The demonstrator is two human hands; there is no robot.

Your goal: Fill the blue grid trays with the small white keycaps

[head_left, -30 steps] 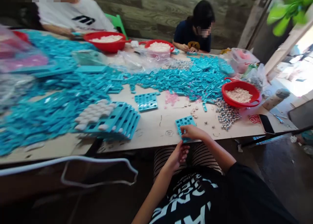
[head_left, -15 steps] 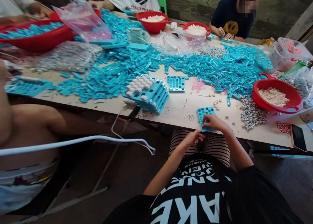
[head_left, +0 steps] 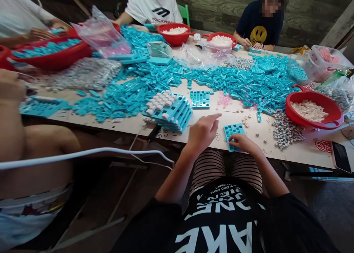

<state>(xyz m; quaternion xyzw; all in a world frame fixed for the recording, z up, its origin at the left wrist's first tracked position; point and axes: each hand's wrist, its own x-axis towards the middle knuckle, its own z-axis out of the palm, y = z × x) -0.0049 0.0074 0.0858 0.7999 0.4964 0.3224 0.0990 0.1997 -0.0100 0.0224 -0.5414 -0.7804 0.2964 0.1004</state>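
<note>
At the near table edge lies a blue grid panel (head_left: 233, 129) with square openings. My right hand (head_left: 242, 141) rests over its lower part, fingers bent and pinched together; whatever is between the fingertips is hidden. My left hand (head_left: 203, 132) is above the table, left of that panel, with the index finger stretched out to the right and the thumb apart. It holds nothing visible. To its left stands a stack of blue grid panels (head_left: 177, 115), topped with white blocks (head_left: 161, 102). Another blue grid panel (head_left: 200, 99) lies flat beyond the left hand.
Loose blue pieces (head_left: 238, 80) are heaped across the table. Pink bits (head_left: 224, 99), small beads (head_left: 287, 129) and a red colander (head_left: 315, 109) of white pieces lie to the right, near a phone (head_left: 342, 156). A white cable (head_left: 110, 150) crosses the left. Co-workers sit around.
My left hand has risen from beside the near panel to up and left over the table, its index finger now extended. My right hand stays on the panel. The view has shifted slightly.
</note>
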